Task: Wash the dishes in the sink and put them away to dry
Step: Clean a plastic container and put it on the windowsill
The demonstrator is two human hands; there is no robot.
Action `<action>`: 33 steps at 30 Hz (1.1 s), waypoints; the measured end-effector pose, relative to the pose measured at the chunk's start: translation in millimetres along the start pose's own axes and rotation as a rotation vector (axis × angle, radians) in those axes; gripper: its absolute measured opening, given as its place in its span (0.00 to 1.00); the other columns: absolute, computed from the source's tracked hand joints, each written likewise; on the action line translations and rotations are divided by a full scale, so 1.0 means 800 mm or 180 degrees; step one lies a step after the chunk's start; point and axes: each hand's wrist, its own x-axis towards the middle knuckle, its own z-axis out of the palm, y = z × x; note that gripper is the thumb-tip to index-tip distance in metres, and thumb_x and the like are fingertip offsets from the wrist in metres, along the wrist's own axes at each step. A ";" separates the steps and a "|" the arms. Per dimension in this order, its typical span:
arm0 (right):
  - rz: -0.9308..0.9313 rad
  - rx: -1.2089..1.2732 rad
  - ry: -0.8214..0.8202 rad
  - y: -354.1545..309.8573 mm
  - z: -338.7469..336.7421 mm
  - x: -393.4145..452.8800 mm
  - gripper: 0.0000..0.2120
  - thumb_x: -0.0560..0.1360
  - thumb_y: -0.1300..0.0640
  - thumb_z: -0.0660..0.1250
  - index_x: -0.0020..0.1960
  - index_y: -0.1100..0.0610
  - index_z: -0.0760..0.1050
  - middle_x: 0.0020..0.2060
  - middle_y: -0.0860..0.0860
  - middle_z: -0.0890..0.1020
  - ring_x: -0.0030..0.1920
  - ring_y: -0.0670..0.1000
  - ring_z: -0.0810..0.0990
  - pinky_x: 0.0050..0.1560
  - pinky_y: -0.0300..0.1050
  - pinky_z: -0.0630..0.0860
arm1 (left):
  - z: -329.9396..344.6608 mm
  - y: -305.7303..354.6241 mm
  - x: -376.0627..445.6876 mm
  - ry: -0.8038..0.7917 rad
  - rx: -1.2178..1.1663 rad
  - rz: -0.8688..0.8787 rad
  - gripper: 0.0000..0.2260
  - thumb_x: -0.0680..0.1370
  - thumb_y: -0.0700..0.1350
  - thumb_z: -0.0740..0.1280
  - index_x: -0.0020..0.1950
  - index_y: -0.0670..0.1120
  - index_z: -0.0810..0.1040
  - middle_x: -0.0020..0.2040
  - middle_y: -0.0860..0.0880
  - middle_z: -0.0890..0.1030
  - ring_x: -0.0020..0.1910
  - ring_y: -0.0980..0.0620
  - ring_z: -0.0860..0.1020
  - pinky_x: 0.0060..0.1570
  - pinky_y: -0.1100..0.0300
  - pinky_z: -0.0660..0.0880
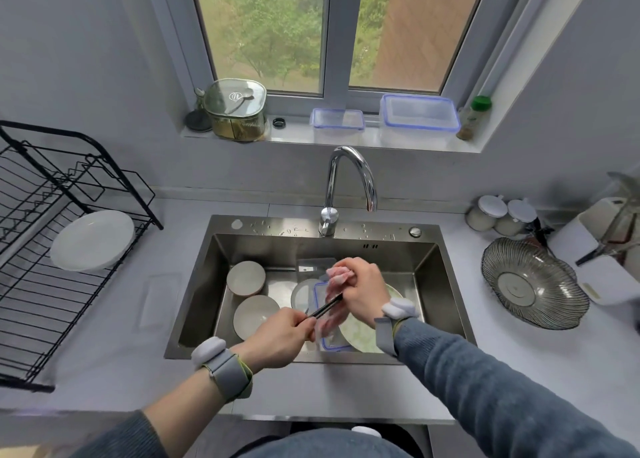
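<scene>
We see a pale grey countertop (114, 319) with a steel sink (221, 315) sunk into its middle. Left of the sink stands a black wire dish rack (41, 305) on the counter. Right of the sink sits a ribbed glass bowl (533, 284), and behind that, further right of the sink, two lidded jars (498, 215) and a white appliance (588, 243) rest against the wall.
</scene>
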 end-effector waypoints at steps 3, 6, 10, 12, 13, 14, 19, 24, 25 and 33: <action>0.0552 0.0082 0.0333 0.020 -0.028 0.005 0.22 0.67 0.69 0.59 0.46 0.47 0.83 0.45 0.44 0.86 0.48 0.51 0.82 0.51 0.47 0.80 | -0.001 0.004 -0.008 -0.0104 0.0103 0.0102 0.19 0.85 0.54 0.58 0.40 0.50 0.81 0.32 0.51 0.71 0.27 0.55 0.67 0.28 0.63 0.64; 0.0912 0.0437 0.0513 0.028 -0.045 0.004 0.25 0.68 0.73 0.57 0.47 0.48 0.83 0.43 0.43 0.86 0.48 0.45 0.83 0.50 0.42 0.80 | 0.002 0.005 -0.009 -0.0297 -0.0184 0.0145 0.18 0.86 0.52 0.56 0.47 0.49 0.84 0.34 0.51 0.73 0.29 0.54 0.67 0.32 0.61 0.66; 0.1191 0.1304 0.0974 0.010 -0.056 0.004 0.23 0.74 0.78 0.54 0.53 0.60 0.82 0.40 0.47 0.83 0.37 0.34 0.81 0.36 0.25 0.73 | 0.003 0.017 -0.001 -0.0670 -0.0855 0.0081 0.15 0.87 0.44 0.53 0.62 0.42 0.78 0.35 0.50 0.82 0.29 0.53 0.65 0.28 0.62 0.64; 0.1279 0.1362 0.1164 0.014 -0.059 0.011 0.22 0.74 0.73 0.58 0.50 0.50 0.82 0.40 0.40 0.84 0.43 0.39 0.84 0.37 0.27 0.72 | 0.000 0.028 0.003 -0.0573 -0.0915 0.0061 0.14 0.87 0.40 0.53 0.60 0.42 0.78 0.37 0.49 0.80 0.29 0.56 0.69 0.29 0.68 0.66; 0.1284 0.1373 0.1223 0.019 -0.061 0.015 0.21 0.73 0.71 0.60 0.49 0.46 0.82 0.40 0.38 0.84 0.47 0.42 0.84 0.41 0.31 0.73 | -0.002 0.031 0.005 -0.0458 -0.0931 0.0028 0.14 0.86 0.38 0.53 0.58 0.42 0.79 0.37 0.48 0.78 0.29 0.58 0.70 0.29 0.71 0.67; 0.1326 0.1393 0.1205 0.024 -0.063 0.017 0.21 0.73 0.69 0.62 0.47 0.44 0.82 0.41 0.38 0.84 0.48 0.44 0.83 0.45 0.36 0.74 | -0.003 0.033 0.007 -0.0361 -0.0996 -0.0041 0.14 0.86 0.37 0.53 0.55 0.42 0.78 0.37 0.47 0.74 0.30 0.58 0.70 0.28 0.72 0.67; 0.1434 0.1504 0.1118 0.023 -0.071 0.014 0.19 0.72 0.66 0.64 0.46 0.42 0.82 0.40 0.42 0.86 0.48 0.49 0.84 0.52 0.47 0.80 | -0.001 0.026 0.020 -0.0048 -0.1271 -0.0268 0.15 0.87 0.46 0.56 0.47 0.44 0.78 0.33 0.49 0.70 0.23 0.57 0.64 0.24 0.63 0.62; 0.1081 0.1645 0.0653 -0.006 -0.052 0.012 0.18 0.72 0.69 0.63 0.49 0.49 0.84 0.42 0.46 0.87 0.47 0.50 0.85 0.48 0.39 0.81 | 0.012 0.041 0.027 -0.0372 -0.1623 -0.0191 0.15 0.87 0.42 0.55 0.52 0.40 0.80 0.31 0.49 0.79 0.25 0.55 0.72 0.26 0.63 0.68; 0.0984 0.1628 0.0596 -0.015 -0.048 0.011 0.17 0.72 0.69 0.64 0.49 0.50 0.84 0.43 0.47 0.87 0.48 0.51 0.85 0.51 0.42 0.81 | 0.014 0.046 0.028 -0.0513 -0.1691 -0.0138 0.14 0.87 0.41 0.55 0.55 0.41 0.79 0.32 0.48 0.81 0.26 0.54 0.73 0.27 0.61 0.71; 0.0293 0.1485 0.0287 -0.054 -0.034 -0.001 0.13 0.73 0.62 0.70 0.50 0.45 0.85 0.53 0.47 0.79 0.52 0.43 0.81 0.56 0.40 0.78 | -0.003 0.052 0.024 -0.0950 -0.1908 -0.0207 0.09 0.86 0.40 0.55 0.63 0.39 0.71 0.45 0.40 0.84 0.35 0.40 0.81 0.39 0.50 0.80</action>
